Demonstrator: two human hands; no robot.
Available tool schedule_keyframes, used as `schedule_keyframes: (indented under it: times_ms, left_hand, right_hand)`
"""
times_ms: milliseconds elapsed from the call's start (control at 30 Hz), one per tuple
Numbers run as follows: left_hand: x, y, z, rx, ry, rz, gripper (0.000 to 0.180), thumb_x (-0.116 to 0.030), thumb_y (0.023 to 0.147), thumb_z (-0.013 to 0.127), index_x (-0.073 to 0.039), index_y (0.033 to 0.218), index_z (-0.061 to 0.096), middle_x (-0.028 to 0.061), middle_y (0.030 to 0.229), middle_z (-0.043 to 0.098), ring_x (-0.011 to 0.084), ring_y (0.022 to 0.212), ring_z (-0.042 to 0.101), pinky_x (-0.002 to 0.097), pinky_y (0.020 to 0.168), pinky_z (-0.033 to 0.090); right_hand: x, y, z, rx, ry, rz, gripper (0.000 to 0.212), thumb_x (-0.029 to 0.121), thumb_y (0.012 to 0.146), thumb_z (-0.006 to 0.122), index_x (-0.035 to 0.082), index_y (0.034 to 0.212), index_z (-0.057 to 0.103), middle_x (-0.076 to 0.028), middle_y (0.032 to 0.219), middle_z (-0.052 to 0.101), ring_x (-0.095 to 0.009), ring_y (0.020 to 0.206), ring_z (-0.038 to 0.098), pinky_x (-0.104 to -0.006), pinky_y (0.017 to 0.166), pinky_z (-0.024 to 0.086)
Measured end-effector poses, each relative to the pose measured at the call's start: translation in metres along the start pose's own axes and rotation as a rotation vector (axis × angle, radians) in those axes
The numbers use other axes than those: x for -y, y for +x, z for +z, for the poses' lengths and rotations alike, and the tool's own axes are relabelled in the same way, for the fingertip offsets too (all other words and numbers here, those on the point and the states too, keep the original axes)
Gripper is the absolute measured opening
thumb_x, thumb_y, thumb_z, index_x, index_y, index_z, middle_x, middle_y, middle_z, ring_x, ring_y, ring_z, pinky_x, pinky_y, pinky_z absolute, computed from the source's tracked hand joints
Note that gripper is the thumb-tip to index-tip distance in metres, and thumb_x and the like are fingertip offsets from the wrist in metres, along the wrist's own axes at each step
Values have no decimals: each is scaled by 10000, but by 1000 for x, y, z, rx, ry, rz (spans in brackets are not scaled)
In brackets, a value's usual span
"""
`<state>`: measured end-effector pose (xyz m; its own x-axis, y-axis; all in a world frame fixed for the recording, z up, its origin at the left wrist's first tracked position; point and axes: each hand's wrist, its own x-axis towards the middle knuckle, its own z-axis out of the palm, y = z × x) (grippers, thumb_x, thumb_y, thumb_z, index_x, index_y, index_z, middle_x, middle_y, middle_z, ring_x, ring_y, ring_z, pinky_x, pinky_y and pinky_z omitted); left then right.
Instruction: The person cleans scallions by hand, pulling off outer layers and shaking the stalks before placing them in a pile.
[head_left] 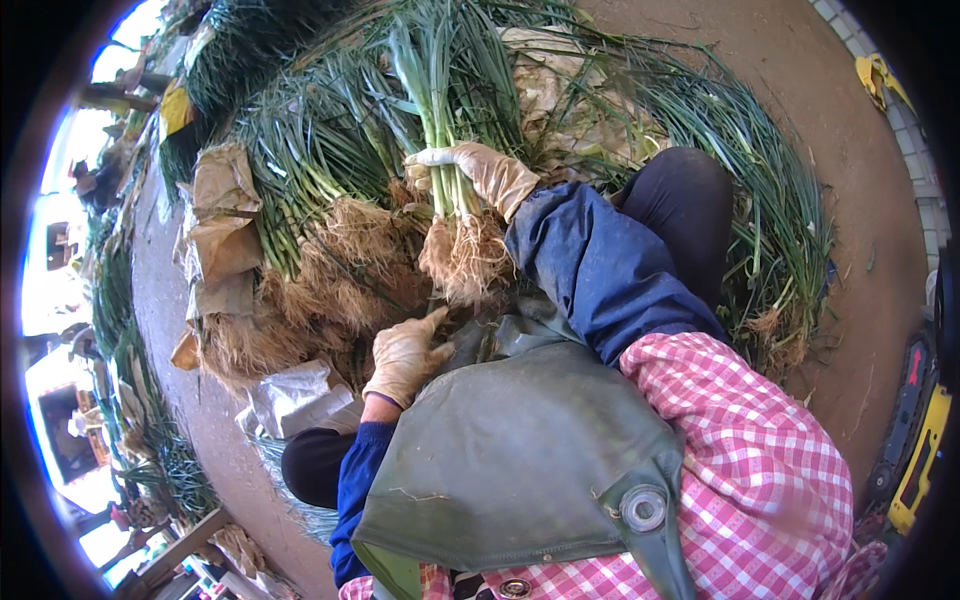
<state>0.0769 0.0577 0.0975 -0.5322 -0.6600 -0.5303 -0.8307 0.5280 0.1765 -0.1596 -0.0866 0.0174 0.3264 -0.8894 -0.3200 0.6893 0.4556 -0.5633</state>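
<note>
My right hand, in a pale work glove, is closed around the stalks of a small bunch of green onions. Their leaves point away from me, and the tan roots hang toward my lap. My left hand, gloved too, is beside the edge of my dark green apron. Its index finger and thumb are apart, and nothing shows between them. Left of the held bunch lies a big pile of green onions, its matted roots toward me.
Brown paper lies along the left of the pile, and a crumpled white sack is below it. More green onions spread over the brown floor at right. Yellow-and-black equipment stands at the far right.
</note>
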Motion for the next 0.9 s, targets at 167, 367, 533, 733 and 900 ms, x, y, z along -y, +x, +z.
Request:
schedule_keyframes:
  times_ms: [167,367,533,733,900]
  left_hand:
    - [2,58,-15,-616,-880,-131,328,-308,883,597,-68,1102,640,101,1087,654,179,952,633,288,856,490]
    - [-11,85,6,-443,-578,-61,309,-295,939,512,-63,753,594,36,710,622,112,632,567,254,557,437]
    - [-36,31,-24,-162,-1636,144,188,-179,907,550,-14,833,602,41,804,625,137,702,577,266,625,473]
    - [-15,53,16,-315,-2053,54,450,-160,911,553,-33,1318,409,101,1229,525,187,1035,558,321,923,439]
    - [-14,74,41,-141,-2365,-339,294,-116,894,536,9,1160,534,77,835,600,186,697,585,294,674,515]
  right_hand:
    - [-7,-11,6,32,-67,17,291,134,831,654,-37,1064,614,-104,898,663,-173,765,650,-281,725,550]
    - [-29,-16,18,0,35,45,235,50,802,665,-64,987,577,-142,781,654,-211,618,639,-306,566,562]
    - [-23,-11,-8,-450,-886,7,290,90,835,585,-38,1076,488,-130,791,630,-173,611,616,-279,530,528]
    - [-49,-31,67,-211,-1506,108,460,353,815,637,-12,1074,534,-145,906,628,-226,814,618,-351,720,484]
    - [-42,-21,42,2,-1182,176,659,656,853,413,45,894,657,-133,939,652,-267,902,608,-385,807,440]
